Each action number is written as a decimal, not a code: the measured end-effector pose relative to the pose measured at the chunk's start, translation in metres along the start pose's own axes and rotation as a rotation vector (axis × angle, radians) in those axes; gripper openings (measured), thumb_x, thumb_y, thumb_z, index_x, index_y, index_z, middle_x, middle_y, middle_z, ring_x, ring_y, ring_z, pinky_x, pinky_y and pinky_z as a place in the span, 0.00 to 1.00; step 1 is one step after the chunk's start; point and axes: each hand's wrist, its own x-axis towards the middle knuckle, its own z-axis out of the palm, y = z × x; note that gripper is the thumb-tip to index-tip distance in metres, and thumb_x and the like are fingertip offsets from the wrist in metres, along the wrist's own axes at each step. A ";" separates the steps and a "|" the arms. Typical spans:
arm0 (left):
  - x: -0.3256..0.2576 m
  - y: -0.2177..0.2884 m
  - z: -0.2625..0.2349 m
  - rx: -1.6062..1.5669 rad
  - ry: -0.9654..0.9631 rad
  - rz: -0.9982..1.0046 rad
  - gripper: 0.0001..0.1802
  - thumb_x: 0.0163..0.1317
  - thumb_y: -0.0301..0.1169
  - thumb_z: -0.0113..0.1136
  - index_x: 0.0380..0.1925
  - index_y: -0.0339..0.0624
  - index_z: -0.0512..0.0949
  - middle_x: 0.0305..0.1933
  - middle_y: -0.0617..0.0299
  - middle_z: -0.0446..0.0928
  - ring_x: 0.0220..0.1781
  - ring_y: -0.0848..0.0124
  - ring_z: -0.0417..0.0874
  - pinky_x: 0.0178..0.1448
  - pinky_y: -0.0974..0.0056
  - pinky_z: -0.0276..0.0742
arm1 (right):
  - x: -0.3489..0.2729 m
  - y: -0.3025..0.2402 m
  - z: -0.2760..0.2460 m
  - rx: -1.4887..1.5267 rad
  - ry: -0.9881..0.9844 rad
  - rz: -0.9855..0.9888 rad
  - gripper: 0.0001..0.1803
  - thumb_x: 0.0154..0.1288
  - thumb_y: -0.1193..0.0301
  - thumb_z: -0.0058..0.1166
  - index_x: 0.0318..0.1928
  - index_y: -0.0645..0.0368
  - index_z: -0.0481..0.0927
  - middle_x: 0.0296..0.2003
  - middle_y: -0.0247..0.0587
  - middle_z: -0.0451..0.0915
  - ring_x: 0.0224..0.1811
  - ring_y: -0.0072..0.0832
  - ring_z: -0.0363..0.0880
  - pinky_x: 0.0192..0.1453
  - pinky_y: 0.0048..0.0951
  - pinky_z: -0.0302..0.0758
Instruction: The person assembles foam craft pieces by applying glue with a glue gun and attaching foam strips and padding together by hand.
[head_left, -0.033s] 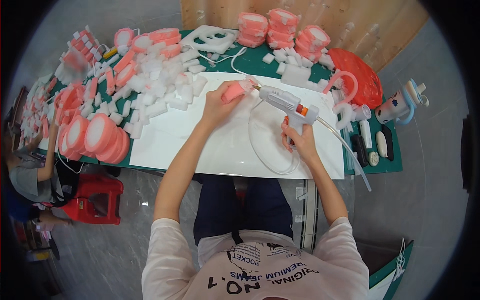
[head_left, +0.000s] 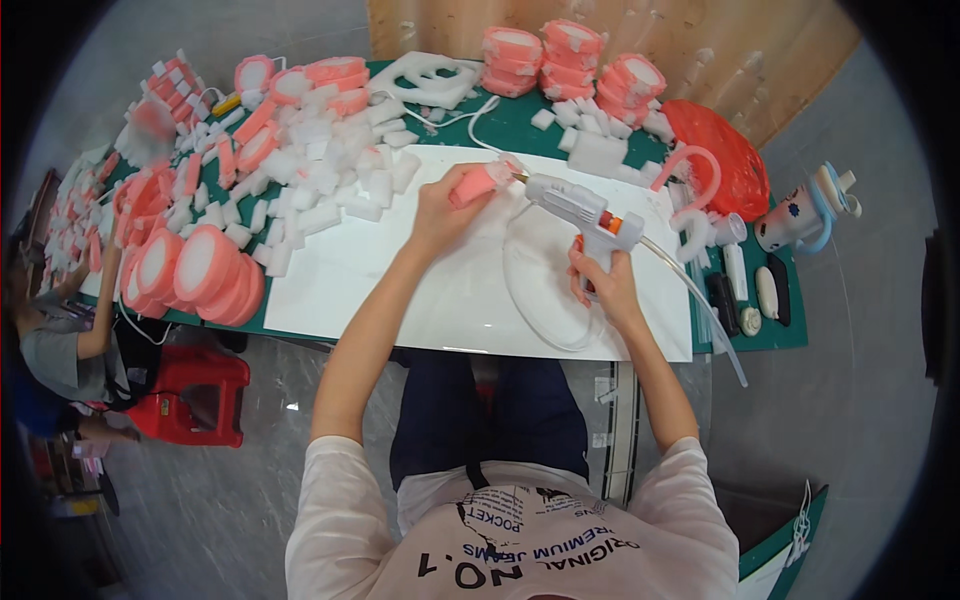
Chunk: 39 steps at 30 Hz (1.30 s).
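I have the right hand (head_left: pixel 612 288) wrapped around the handle of a grey-white glue gun (head_left: pixel 565 200); a clear glue stick (head_left: pixel 700 305) trails from its back, outside the right wrist. The left hand (head_left: pixel 437 215) grips a pink foam piece (head_left: pixel 472 188), held ahead of the left wrist, its end facing the nozzle; I can't tell whether the tip touches it. Below both hands I see a white board (head_left: pixel 430 310), with the gun's pale cord (head_left: pixel 515 290) looping between them. Left of the left hand lie white foam blocks (head_left: pixel 325 168) and, farther left, thick pink discs (head_left: pixel 207 268). Right of the right hand stands a bottle (head_left: pixel 783 230). Beyond both hands I make out a cut-out foam sheet (head_left: pixel 430 98), pink stacks (head_left: pixel 510 62) and a red bag (head_left: pixel 718 150).
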 end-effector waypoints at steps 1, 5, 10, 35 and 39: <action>0.000 0.001 -0.003 -0.003 -0.004 -0.001 0.17 0.48 0.28 0.64 0.40 0.40 0.75 0.34 0.53 0.80 0.35 0.66 0.82 0.40 0.67 0.75 | 0.000 -0.002 0.001 0.011 -0.020 -0.010 0.11 0.57 0.69 0.51 0.33 0.64 0.68 0.19 0.37 0.71 0.08 0.19 0.64 0.11 0.18 0.54; -0.004 -0.001 -0.006 -0.010 0.063 -0.036 0.17 0.48 0.30 0.62 0.40 0.40 0.74 0.33 0.52 0.79 0.35 0.63 0.82 0.40 0.65 0.75 | -0.008 -0.003 -0.007 -0.146 0.003 -0.013 0.11 0.57 0.71 0.53 0.38 0.65 0.71 0.22 0.36 0.73 0.09 0.17 0.64 0.11 0.19 0.57; -0.005 -0.001 -0.001 -0.073 0.103 -0.220 0.17 0.49 0.31 0.61 0.40 0.39 0.74 0.34 0.52 0.79 0.36 0.67 0.81 0.42 0.67 0.74 | -0.019 0.026 -0.047 -0.264 0.304 -0.147 0.13 0.57 0.72 0.55 0.42 0.65 0.73 0.22 0.33 0.74 0.16 0.15 0.68 0.17 0.16 0.60; -0.002 0.006 -0.002 -0.186 0.024 -0.213 0.19 0.48 0.28 0.60 0.43 0.39 0.72 0.37 0.55 0.78 0.39 0.70 0.78 0.45 0.68 0.71 | 0.001 0.072 -0.128 -0.784 0.559 -0.078 0.24 0.57 0.59 0.55 0.47 0.67 0.74 0.39 0.53 0.78 0.43 0.38 0.77 0.49 0.32 0.70; -0.004 -0.001 0.002 -0.194 0.080 -0.233 0.18 0.49 0.28 0.60 0.42 0.39 0.72 0.36 0.57 0.78 0.38 0.72 0.78 0.45 0.68 0.72 | -0.001 0.075 -0.128 -0.788 0.614 -0.137 0.20 0.57 0.61 0.55 0.42 0.66 0.77 0.35 0.52 0.79 0.39 0.39 0.78 0.47 0.32 0.70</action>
